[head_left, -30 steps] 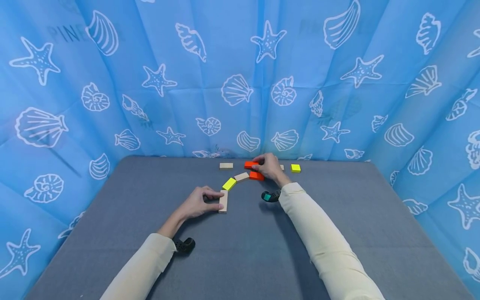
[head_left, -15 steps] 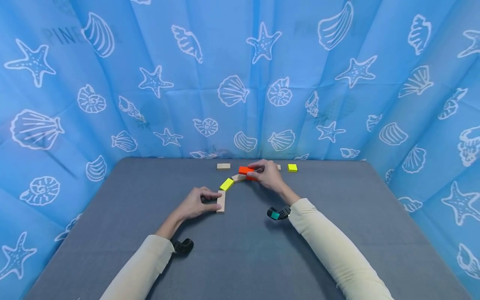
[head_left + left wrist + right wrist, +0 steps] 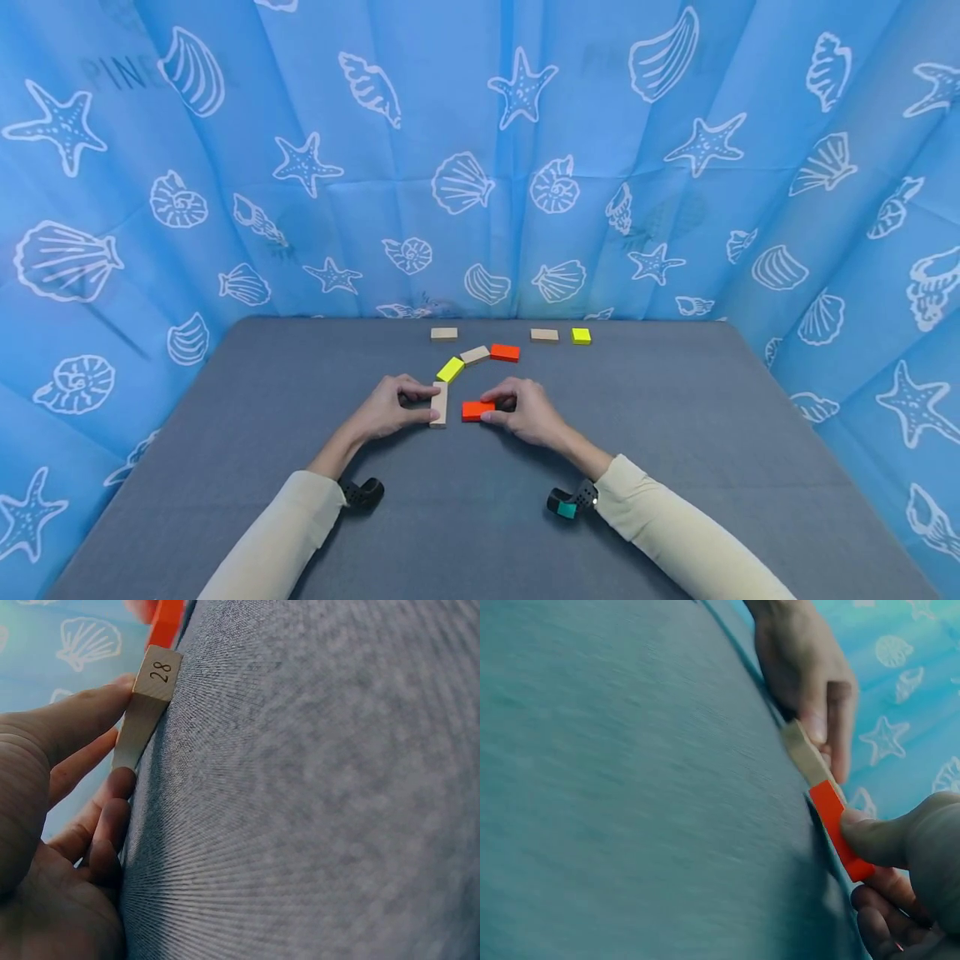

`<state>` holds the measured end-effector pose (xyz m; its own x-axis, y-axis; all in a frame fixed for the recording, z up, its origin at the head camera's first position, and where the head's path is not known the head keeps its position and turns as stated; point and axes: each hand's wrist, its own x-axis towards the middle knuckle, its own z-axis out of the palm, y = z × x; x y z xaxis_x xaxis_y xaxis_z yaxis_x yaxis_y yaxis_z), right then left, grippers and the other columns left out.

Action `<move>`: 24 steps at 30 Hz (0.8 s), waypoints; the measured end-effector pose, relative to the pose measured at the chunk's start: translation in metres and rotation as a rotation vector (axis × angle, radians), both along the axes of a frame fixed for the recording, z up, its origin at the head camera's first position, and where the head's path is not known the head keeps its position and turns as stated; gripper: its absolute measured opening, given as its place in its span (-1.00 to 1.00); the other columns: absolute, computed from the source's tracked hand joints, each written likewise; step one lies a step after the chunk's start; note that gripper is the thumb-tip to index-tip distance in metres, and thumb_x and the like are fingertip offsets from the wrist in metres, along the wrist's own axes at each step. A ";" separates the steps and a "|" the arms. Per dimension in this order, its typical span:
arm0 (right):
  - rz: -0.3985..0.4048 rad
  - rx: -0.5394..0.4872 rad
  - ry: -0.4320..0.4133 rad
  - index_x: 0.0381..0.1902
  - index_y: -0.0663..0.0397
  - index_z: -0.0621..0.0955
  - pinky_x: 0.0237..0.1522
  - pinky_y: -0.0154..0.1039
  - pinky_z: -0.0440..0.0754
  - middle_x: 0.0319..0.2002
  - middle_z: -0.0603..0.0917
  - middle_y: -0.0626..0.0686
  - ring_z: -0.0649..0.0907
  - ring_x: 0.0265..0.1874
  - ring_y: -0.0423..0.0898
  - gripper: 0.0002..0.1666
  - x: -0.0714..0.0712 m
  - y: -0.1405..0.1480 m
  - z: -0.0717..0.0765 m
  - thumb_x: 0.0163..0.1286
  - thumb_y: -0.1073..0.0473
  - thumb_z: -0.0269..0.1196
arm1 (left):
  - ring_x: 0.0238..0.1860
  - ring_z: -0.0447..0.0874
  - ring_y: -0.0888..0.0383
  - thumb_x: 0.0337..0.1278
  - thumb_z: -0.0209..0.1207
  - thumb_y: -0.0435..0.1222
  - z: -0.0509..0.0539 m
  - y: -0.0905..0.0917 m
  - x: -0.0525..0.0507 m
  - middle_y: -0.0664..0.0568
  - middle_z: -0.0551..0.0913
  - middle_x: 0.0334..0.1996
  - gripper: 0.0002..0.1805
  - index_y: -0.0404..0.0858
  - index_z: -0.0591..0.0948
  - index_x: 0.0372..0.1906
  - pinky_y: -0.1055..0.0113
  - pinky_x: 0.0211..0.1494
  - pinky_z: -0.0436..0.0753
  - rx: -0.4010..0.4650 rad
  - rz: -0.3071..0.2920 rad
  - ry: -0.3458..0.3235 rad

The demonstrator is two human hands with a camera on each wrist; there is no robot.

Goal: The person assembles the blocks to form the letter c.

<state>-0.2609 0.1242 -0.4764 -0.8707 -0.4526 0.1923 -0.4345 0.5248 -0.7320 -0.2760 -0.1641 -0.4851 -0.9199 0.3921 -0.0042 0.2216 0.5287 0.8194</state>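
My left hand (image 3: pixel 390 408) pinches a plain wooden block (image 3: pixel 439 406) between thumb and fingers, lengthwise on the table. In the left wrist view the block's end (image 3: pixel 159 673) bears the number 28. Just to its right, my right hand (image 3: pixel 528 410) holds an orange block (image 3: pixel 474 411) by its right part; the right wrist view shows the thumb across this orange block (image 3: pixel 836 829), and a shadow beneath suggests it is slightly raised. From the plain block's far end curves a line: a yellow block (image 3: pixel 451 369), a second plain block (image 3: pixel 475 356) and another orange block (image 3: pixel 505 352).
Along the back edge of the grey table (image 3: pixel 660 417) lie a plain block (image 3: pixel 444 334), another plain block (image 3: pixel 544 336) and a short yellow block (image 3: pixel 581 336). A blue curtain (image 3: pixel 480 233) with shell prints hangs behind the table and around its sides.
My right hand has taken the rear orange block from the back row and brought it forward and left, over the curve, to beside my left hand. The left hand keeps its grip in place.
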 end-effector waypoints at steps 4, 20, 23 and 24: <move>0.013 0.007 0.006 -0.03 0.10 0.78 -0.10 -0.14 0.59 -0.17 0.70 -0.04 0.62 -0.21 -0.08 -0.70 0.012 -0.002 -0.004 0.26 0.22 0.49 | -0.11 0.50 0.07 0.11 0.48 -0.13 0.000 0.000 0.000 0.03 0.64 -0.09 -0.51 -0.12 0.72 0.17 0.16 -0.06 0.49 -0.002 -0.002 0.002; 0.037 0.047 0.004 -0.03 -0.01 0.77 -0.14 -0.18 0.48 -0.24 0.65 -0.16 0.54 -0.23 -0.16 -0.64 0.035 -0.021 -0.009 0.23 0.06 0.52 | -0.09 0.53 0.08 0.08 0.50 -0.11 -0.002 0.001 -0.001 0.05 0.64 -0.10 -0.49 -0.10 0.73 0.17 0.17 -0.05 0.50 -0.026 0.026 -0.007; 0.032 0.038 0.010 -0.06 -0.02 0.77 -0.15 -0.18 0.47 -0.27 0.65 -0.17 0.54 -0.24 -0.16 -0.65 0.036 -0.025 -0.008 0.21 0.04 0.53 | -0.11 0.54 0.08 0.09 0.49 -0.11 -0.001 0.001 0.000 0.04 0.65 -0.10 -0.49 -0.12 0.72 0.17 0.17 -0.06 0.50 -0.019 0.024 -0.007; 0.030 0.037 0.013 -0.07 -0.02 0.78 -0.15 -0.18 0.46 -0.27 0.65 -0.17 0.54 -0.25 -0.17 -0.65 0.036 -0.026 -0.008 0.20 0.03 0.54 | -0.11 0.54 0.08 0.09 0.49 -0.11 0.000 0.002 0.000 0.03 0.65 -0.10 -0.50 -0.13 0.72 0.17 0.17 -0.06 0.50 -0.017 0.024 -0.007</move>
